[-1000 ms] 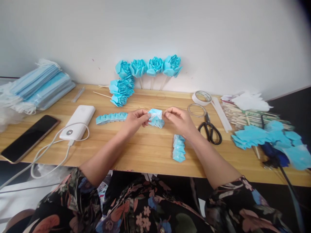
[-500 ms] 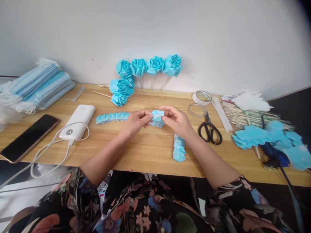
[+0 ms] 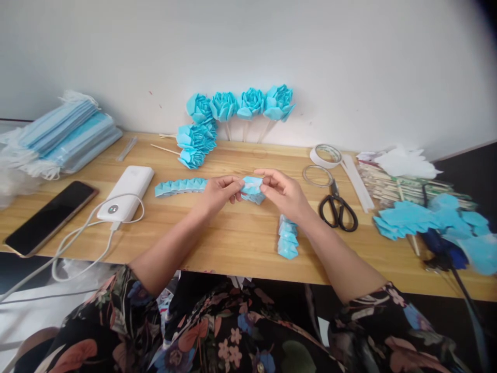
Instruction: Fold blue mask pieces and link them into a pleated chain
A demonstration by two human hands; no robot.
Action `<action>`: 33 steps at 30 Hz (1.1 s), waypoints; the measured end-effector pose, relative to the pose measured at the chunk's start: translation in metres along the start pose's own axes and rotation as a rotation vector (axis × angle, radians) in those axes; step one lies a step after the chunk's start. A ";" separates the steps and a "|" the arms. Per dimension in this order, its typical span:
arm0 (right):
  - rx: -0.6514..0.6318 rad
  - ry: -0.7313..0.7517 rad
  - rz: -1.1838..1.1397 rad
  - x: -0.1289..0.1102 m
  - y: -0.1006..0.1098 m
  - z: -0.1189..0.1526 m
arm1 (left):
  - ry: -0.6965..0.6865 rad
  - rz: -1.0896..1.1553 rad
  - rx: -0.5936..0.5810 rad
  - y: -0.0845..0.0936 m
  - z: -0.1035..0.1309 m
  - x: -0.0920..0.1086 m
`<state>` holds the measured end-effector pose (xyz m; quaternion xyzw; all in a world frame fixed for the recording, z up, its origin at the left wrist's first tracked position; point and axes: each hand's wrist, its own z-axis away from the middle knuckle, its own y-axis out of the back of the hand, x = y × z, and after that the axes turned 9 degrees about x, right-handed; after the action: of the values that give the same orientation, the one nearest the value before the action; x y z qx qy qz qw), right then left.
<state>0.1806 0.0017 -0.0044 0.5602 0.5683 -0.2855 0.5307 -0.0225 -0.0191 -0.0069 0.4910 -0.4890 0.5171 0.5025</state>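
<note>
A small folded blue piece (image 3: 253,189) is pinched between both hands above the middle of the table. My left hand (image 3: 224,192) grips its left edge with thumb and fingers. On its right edge, my right hand (image 3: 280,190) closes thumb and fingertips. A row of folded blue pieces (image 3: 179,187) lies to the left, its right end reaching my left hand. Below my right wrist is a shorter folded blue row (image 3: 288,238), partly hidden by the wrist. Several blue flowers on sticks (image 3: 251,104) lean on the wall behind.
Black scissors (image 3: 337,211), a tape roll (image 3: 325,155) and a wire ring (image 3: 317,176) lie right of the hands. Further right are blue folded pieces (image 3: 407,219). At left are a power bank (image 3: 126,192), a phone (image 3: 50,217) and stacked masks (image 3: 70,135).
The whole view has shifted slightly. Both hands keep their grip on the blue piece, with hardly any movement of the fingers.
</note>
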 end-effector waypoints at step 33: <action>0.128 0.710 0.641 -0.005 -0.005 0.000 | 0.053 -0.046 -0.020 -0.005 0.002 0.005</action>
<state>0.1745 -0.0010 -0.0014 0.8016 0.4943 0.0669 0.3295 -0.0175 -0.0210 -0.0021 0.4833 -0.4693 0.5131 0.5319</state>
